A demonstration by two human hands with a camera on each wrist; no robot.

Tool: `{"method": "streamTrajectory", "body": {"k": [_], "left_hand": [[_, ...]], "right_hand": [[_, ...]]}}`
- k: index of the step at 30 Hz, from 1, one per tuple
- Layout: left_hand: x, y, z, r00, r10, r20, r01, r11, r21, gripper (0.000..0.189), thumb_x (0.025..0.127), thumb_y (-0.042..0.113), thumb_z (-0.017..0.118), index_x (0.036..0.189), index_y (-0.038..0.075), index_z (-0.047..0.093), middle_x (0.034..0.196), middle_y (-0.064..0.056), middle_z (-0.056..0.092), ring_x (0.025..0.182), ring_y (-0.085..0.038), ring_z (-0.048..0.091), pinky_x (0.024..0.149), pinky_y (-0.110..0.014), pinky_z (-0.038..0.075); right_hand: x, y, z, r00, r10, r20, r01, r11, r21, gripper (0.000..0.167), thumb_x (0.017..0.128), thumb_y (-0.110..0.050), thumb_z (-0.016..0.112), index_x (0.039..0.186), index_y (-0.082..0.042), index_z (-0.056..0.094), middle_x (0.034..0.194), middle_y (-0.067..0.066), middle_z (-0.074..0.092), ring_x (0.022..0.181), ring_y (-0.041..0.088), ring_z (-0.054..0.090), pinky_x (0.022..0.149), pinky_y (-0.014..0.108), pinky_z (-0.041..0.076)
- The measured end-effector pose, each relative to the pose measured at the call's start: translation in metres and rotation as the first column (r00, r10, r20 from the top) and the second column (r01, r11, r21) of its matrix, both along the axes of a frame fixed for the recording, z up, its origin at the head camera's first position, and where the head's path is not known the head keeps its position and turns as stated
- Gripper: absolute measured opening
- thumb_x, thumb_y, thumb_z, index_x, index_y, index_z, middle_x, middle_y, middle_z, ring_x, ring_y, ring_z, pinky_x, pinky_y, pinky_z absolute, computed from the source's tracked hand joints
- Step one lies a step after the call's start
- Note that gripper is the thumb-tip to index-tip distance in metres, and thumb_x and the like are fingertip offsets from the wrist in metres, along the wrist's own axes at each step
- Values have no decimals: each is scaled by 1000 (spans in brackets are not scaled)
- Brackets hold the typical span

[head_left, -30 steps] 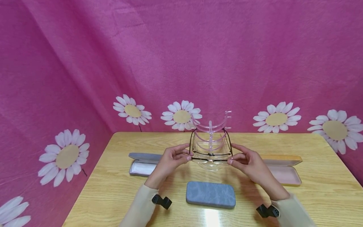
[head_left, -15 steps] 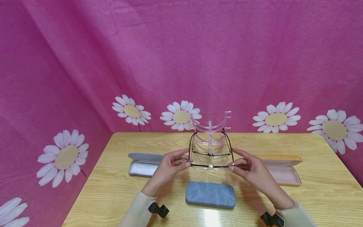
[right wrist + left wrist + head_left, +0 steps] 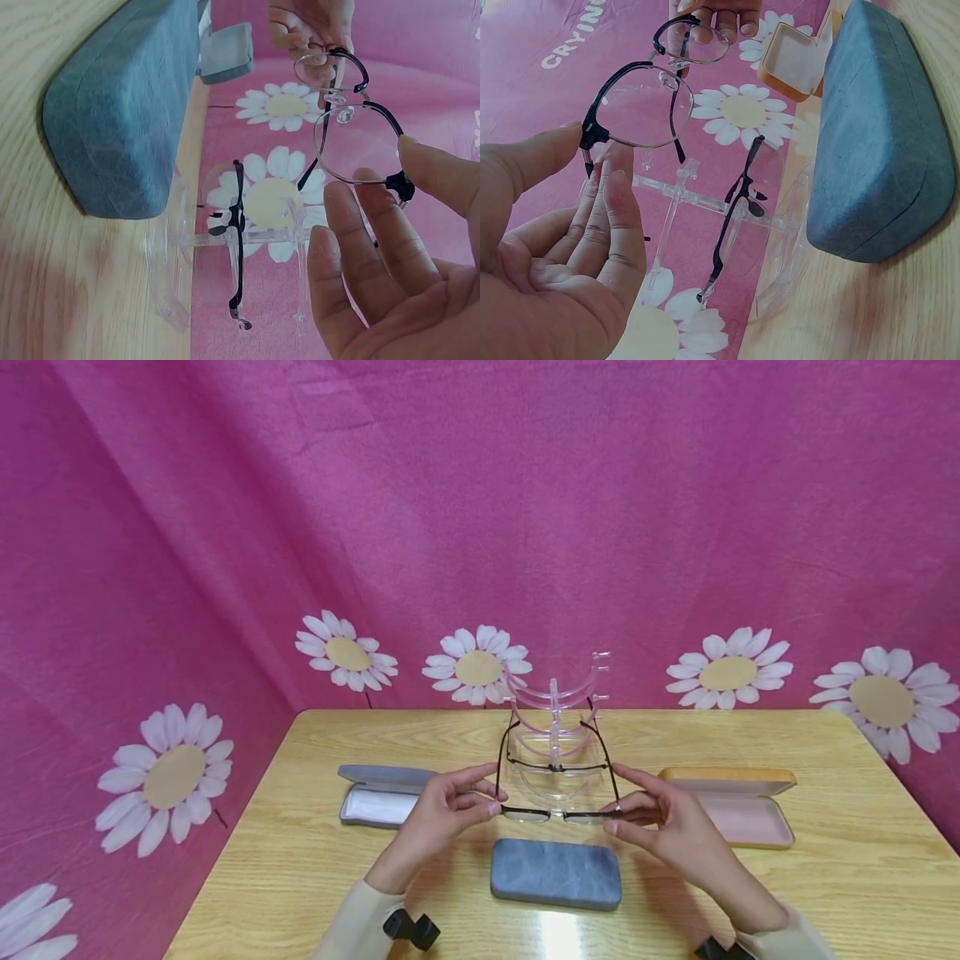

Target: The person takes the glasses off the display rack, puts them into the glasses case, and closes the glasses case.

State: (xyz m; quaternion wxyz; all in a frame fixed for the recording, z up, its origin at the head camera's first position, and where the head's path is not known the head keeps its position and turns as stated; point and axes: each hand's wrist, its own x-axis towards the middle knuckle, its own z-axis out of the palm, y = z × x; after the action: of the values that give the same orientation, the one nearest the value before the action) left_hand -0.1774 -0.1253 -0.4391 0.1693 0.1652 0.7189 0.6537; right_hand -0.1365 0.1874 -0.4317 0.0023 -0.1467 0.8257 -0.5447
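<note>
Both hands hold one pair of black half-rim eyeglasses [image 3: 525, 814] by its two outer corners, temples unfolded and pointing away. My left hand [image 3: 453, 806] pinches the left hinge between thumb and fingers; my right hand [image 3: 660, 817] pinches the right one. In the left wrist view the eyeglasses [image 3: 641, 66] are clear of the stand, lenses facing the person. Behind them the clear plastic display stand [image 3: 555, 693] carries a second pair of dark-framed eyeglasses [image 3: 557, 768] on a lower tier. In the right wrist view that second pair [image 3: 240, 262] sits on the stand.
A closed blue-grey glasses case [image 3: 556, 873] lies in front of the stand. An open grey case [image 3: 378, 806] with a white lining stands left, partly behind the left hand. To the right is an open yellow case [image 3: 750, 822]. A pink flowered cloth [image 3: 600, 527] hangs behind the table.
Both hands have drawn the held eyeglasses toward the person and away from the stand. The second pair and the cases have stayed in place.
</note>
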Motion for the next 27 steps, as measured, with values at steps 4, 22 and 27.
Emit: {"method": "streamTrajectory", "body": {"k": [4,22,27], "left_hand": [[4,-2,2,1000,-6,-3,6,1000,2,60,91,13,69,145,5,45,121,-27,62,98,-7,70,90,-24,56],[9,-11,8,999,13,38,-12,1000,-19,56,91,17,70,143,10,49,119,-18,65,101,-9,69,89,-24,57],[9,-12,9,999,11,32,-11,1000,-25,56,91,17,69,143,10,50,118,-18,66,100,-8,69,88,-23,57]], "right_hand": [[4,-2,0,1000,3,-29,-3,1000,-2,68,85,-13,76,143,3,44,91,10,76,83,1,71,74,19,56],[9,-9,1,996,27,-82,-29,999,-21,53,86,-7,73,135,2,55,92,9,77,83,1,70,71,23,58],[8,-11,0,996,10,-83,-10,1000,-1,47,85,-9,75,129,-1,60,87,6,77,78,4,71,68,26,59]]}}
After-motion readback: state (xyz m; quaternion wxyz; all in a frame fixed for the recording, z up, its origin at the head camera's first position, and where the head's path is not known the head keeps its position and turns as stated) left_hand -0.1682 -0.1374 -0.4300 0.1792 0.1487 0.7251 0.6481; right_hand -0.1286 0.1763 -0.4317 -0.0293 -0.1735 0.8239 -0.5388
